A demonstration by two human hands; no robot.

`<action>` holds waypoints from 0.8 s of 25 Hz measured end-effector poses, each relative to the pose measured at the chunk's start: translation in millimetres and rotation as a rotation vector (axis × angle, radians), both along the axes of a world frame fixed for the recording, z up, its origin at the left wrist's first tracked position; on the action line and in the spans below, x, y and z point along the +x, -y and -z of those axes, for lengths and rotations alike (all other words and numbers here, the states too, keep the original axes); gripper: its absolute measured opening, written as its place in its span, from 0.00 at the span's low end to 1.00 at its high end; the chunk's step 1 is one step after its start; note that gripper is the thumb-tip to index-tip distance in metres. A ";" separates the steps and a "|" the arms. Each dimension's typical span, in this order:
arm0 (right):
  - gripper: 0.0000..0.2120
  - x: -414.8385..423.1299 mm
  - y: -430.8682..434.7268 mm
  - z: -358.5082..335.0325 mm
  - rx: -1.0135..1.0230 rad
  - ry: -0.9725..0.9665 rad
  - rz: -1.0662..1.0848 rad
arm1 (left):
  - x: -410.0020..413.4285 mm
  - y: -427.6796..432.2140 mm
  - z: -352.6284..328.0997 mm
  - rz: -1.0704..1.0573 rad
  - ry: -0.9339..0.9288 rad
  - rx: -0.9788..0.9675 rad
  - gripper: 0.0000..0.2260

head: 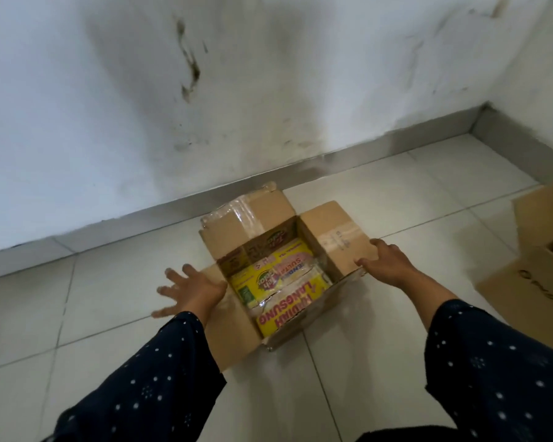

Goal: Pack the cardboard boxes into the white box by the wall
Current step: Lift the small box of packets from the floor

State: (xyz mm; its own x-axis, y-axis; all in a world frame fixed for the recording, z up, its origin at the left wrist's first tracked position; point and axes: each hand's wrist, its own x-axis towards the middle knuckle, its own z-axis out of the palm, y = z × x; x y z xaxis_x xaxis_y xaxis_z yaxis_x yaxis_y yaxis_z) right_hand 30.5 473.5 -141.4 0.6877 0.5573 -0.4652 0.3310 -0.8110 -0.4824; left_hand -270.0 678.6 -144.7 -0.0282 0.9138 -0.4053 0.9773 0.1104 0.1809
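Open box (268, 275) sat on the floor (396, 193) just by the wall (205, 90), packets (281, 291) showing inside; no white box in view; left hand (192, 290) spread flat on the left flap, gripping nothing; right hand (385, 261) curled over the right flap's edge; risk judged: flaps buckling under a lift, box tipping, packets spilling.

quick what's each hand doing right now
left hand: open, fingers spread, on the open cardboard box's left flap.
right hand: gripping the right flap.
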 end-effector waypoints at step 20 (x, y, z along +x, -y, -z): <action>0.12 88.4 63.3 28.2 0.392 0.117 0.814 | 207.2 -20.6 -23.7 0.630 0.625 0.232 0.30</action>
